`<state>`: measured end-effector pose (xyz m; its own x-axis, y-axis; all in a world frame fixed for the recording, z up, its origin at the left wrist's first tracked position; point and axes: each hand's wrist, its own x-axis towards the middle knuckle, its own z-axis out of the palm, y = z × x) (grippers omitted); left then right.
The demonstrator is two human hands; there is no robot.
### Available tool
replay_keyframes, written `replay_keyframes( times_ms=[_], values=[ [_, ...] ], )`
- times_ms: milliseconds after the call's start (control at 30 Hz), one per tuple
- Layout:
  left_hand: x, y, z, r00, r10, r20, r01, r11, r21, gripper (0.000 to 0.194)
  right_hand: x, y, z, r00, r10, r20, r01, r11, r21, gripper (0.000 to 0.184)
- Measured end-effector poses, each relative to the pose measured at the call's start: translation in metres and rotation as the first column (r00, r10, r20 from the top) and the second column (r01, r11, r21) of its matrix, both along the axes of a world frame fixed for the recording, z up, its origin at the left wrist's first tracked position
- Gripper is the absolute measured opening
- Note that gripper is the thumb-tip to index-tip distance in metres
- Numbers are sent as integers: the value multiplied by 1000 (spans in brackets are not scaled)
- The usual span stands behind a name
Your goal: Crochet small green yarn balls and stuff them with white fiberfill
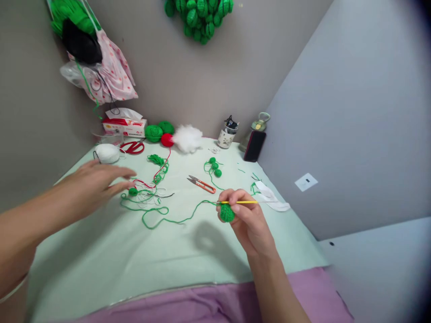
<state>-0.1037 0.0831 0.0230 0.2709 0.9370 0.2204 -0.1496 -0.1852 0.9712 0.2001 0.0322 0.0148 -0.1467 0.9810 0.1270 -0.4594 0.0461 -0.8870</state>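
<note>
Right hand: fingers pinching one crochet hook, one crocheted ball. Left hand: fingers parted, empty, near tabletop's left edge.

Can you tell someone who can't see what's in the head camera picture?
A right hand holds a small green knitted ball and a slim yellow tool over a pale table; the open left hand is near tangled yarn. Orange snips and white fluff lie beyond.

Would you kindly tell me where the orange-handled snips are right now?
In the head view, the snips lie near the middle of the table, beyond and left of the right hand, near the small green balls.
</note>
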Motion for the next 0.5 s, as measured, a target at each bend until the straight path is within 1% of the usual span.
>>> replay_keyframes(
  times_ms=[100, 167, 233, 267, 300, 333, 367, 400, 433, 467, 500],
  values=[
    [34, -4, 2, 1000, -20, 5, 20, 999, -25, 44, -7, -2, -1, 999, 41, -3, -41, 999, 28, 5],
    [62, -9, 1, 997, -72, 11, 73, 996, -49, 47, -13, -4, 0, 997, 71, -2, -71, 996, 55, 5],
    [83, -15, 1, 990, -143, 16, 144, 986, -83, 50, -16, -5, 2, 997, 76, -2, -75, 994, 80, 5],
    [88, -17, 2, 968, -222, 117, 240, 956, -167, 53, -17, -5, 3, 998, 67, -2, -66, 994, 91, 4],
    [89, -20, 5, 933, -253, 255, 316, 917, -245, 55, -16, -5, 3, 999, 54, 2, -54, 993, 102, 4],
    [88, -23, 10, 894, -236, 381, 361, 883, -300, 54, -16, -5, 3, 999, 36, 8, -37, 993, 114, 3],
    [84, -25, 16, 858, -149, 492, 342, 881, -329, 51, -15, -4, 2, 1000, 14, 21, -17, 992, 128, 3],
    [79, -28, 22, 826, -53, 561, 287, 896, -338, 49, -15, -4, 0, 999, -13, 40, 7, 989, 145, 3],
    [75, -31, 28, 808, 51, 587, 186, 924, -335, 49, -15, -4, -2, 997, -40, 65, 28, 985, 168, 3],
    [72, -34, 33, 797, 115, 592, 80, 953, -292, 53, -16, -3, -5, 994, -65, 91, 47, 980, 193, 2],
    [70, -36, 35, 804, 136, 579, -16, 978, -208, 57, -17, -3, -9, 990, -88, 114, 62, 974, 218, 2]
  ],
)
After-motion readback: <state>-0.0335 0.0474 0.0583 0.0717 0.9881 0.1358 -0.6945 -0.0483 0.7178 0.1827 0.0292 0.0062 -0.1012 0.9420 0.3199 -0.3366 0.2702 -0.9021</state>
